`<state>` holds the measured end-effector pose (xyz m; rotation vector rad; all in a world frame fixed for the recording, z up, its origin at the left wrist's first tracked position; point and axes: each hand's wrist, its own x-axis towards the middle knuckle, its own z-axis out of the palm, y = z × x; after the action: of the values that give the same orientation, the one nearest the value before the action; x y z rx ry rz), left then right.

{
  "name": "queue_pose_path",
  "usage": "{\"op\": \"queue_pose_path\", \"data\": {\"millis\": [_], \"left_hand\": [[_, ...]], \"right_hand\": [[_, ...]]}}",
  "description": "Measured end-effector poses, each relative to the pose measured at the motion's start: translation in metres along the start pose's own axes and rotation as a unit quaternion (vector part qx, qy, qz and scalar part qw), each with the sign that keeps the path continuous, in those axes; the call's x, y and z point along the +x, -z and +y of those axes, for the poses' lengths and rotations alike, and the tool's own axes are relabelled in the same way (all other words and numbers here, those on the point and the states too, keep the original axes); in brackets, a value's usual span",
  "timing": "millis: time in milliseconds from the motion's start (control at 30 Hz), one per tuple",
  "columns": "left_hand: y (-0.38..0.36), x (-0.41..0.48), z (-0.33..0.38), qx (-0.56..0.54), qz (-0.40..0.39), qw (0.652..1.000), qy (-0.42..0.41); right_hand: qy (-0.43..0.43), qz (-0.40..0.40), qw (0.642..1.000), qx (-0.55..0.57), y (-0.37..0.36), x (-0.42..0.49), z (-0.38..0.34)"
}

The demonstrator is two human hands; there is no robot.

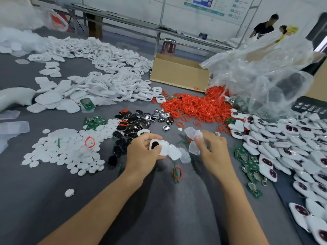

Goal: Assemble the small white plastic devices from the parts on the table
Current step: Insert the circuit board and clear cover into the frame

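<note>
- Left hand [141, 152] was curled round a white shell [163, 147], thumb on the dark insert seated in it (mid-assembly, as judged).
- Right hand [214, 152] pinched several translucent covers [192, 134], near the shell's 2 o'clock.
- Next move probably called for separating one cover and seating it squarely on the shell.
- Red rings [194, 106] lay at the shell's 1 o'clock.
</note>
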<state>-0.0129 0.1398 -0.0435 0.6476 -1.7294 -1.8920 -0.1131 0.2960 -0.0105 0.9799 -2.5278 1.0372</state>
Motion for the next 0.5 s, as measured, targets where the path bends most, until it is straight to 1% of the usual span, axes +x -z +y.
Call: {"op": "queue_pose_path", "data": {"millis": [100, 167, 300, 433, 500], "left_hand": [[0.0, 0.0003, 0.0005, -0.005, -0.002, 1.0, 0.004], [-0.0004, 0.0, 0.0012, -0.009, -0.003, 1.0, 0.009], [0.0001, -0.0005, 0.0016, -0.015, -0.006, 1.0, 0.013], [-0.0005, -0.0003, 0.002, -0.019, -0.006, 1.0, 0.014], [-0.0007, -0.0005, 0.0024, -0.023, -0.007, 1.0, 0.014]], "right_hand": [[-0.046, 0.003, 0.998, 0.042, -0.0016, -0.0022, 0.0012], [-0.046, 0.016, 0.997, 0.062, -0.0016, -0.0036, -0.0004], [-0.022, 0.033, 0.999, 0.038, -0.0021, -0.0045, -0.0028], [-0.015, 0.044, 0.999, -0.015, -0.0016, -0.0046, -0.0031], [-0.014, 0.049, 0.999, -0.006, -0.0011, -0.0051, -0.0049]]}}
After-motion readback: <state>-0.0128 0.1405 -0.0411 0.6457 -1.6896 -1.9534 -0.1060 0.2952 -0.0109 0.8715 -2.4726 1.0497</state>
